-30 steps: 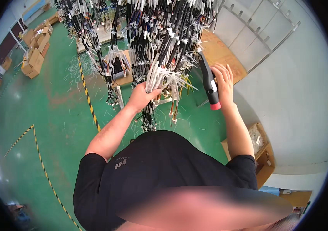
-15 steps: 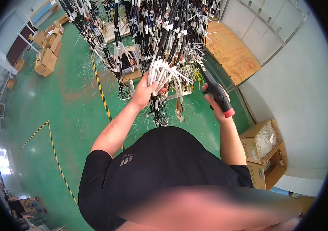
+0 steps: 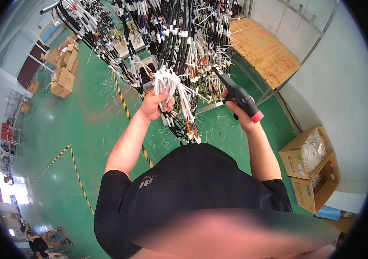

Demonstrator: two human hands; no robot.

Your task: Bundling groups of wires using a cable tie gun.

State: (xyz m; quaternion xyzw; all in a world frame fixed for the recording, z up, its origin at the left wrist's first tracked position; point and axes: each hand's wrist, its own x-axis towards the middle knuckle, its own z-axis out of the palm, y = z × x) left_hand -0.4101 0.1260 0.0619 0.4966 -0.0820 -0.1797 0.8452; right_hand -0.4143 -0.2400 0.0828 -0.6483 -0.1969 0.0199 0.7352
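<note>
Floor [image 3: 110,123], lettered carton [image 3: 303,192], black tool [image 3: 239,96]

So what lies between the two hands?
In the head view: drooping white strands beside the left hand, then, below, a pale bar and green floor strewn with white strips.

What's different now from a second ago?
The right hand, fingers outstretched before, now curls around the black tool, whose tip has swung left. The left hand has shifted the white wire bundle slightly left, keeping hold of it throughout.
</note>
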